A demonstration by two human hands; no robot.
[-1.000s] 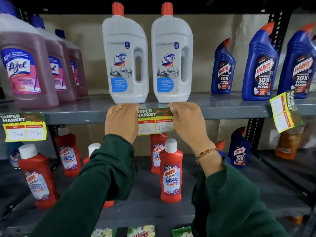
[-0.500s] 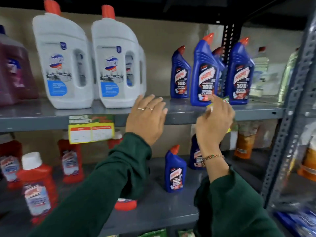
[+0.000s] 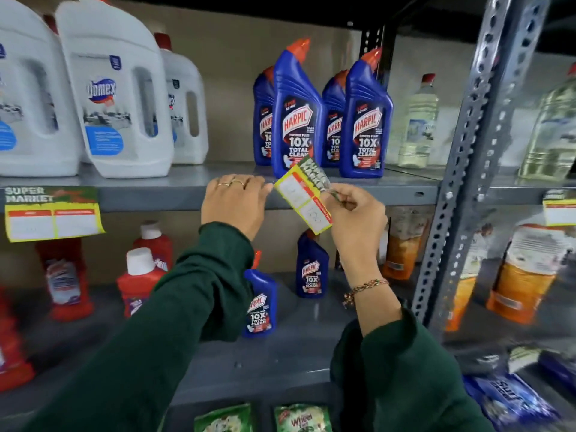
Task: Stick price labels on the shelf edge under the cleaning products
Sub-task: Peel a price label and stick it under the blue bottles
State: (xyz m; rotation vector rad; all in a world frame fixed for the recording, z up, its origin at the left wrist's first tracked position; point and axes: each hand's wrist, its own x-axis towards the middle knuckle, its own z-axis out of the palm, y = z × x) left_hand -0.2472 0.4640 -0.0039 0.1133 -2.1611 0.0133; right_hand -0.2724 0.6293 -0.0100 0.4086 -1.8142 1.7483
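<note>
Head view:
Right hand [image 3: 355, 219]: pinched on one end of loose price label [image 3: 304, 198], thumb and fingertips closed over its green header end; beaded bracelet [image 3: 364, 289] on the wrist below.
Loose price label: tilted, running up and left from the pinch; yellow border, red-and-white price boxes, handwriting too blurred to read; lower part overlapping the shelf edge [image 3: 156, 199], contact with it not determinable.
Left hand [image 3: 233, 202]: just left of the pinch, palm toward the shelf edge, fingers bent over its top lip, empty; two rings [image 3: 230, 183] on the fingers; fingertips close beside the label's near corner, touching or not cannot be told.
Blue Harpic bottles [image 3: 296, 120]: directly above the pinch, upright on the shelf, front pair with a second pair behind.
White Domex jugs [image 3: 118, 98]: above and well left of the pinch, same shelf, upright.
Mounted price label [image 3: 53, 213]: far left of the pinch, hanging level from the shelf edge under the jugs.
Second mounted label [image 3: 559, 207]: far right of the pinch, beyond the perforated upright [image 3: 464, 169], partly cut off.
Lower shelf [image 3: 311, 335]: below the pinch, small blue Harpic bottles [image 3: 311, 269]; red bottles [image 3: 143, 275] down and left.
Sleeves [image 3: 187, 322]: dark green, both forearms.
</note>
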